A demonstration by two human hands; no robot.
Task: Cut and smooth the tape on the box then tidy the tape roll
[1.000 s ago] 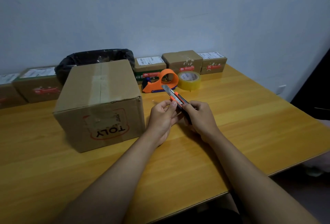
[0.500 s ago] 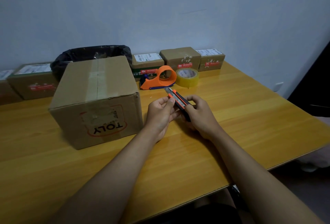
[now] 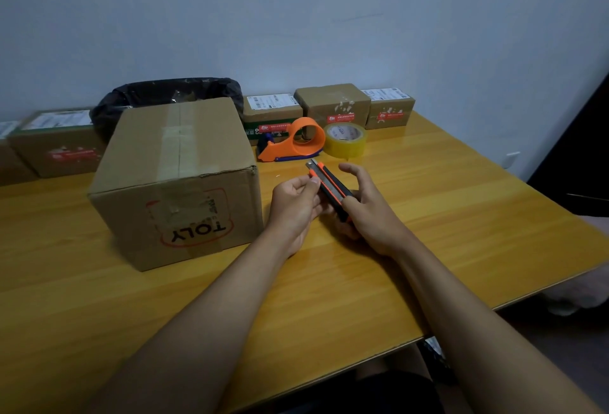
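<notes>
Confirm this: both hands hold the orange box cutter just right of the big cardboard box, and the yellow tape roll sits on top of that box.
One detail is wrong. In the head view the yellow tape roll sits on the table, beside the orange tape dispenser, not on the big cardboard box. The rest holds: the left hand and right hand hold the orange box cutter right of that box.

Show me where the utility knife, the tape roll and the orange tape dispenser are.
utility knife (image 3: 330, 190), head view, on its orange and black handle.
tape roll (image 3: 344, 140), head view, on its yellowish outer side.
tape dispenser (image 3: 304, 136), head view, on its orange ring.
</notes>
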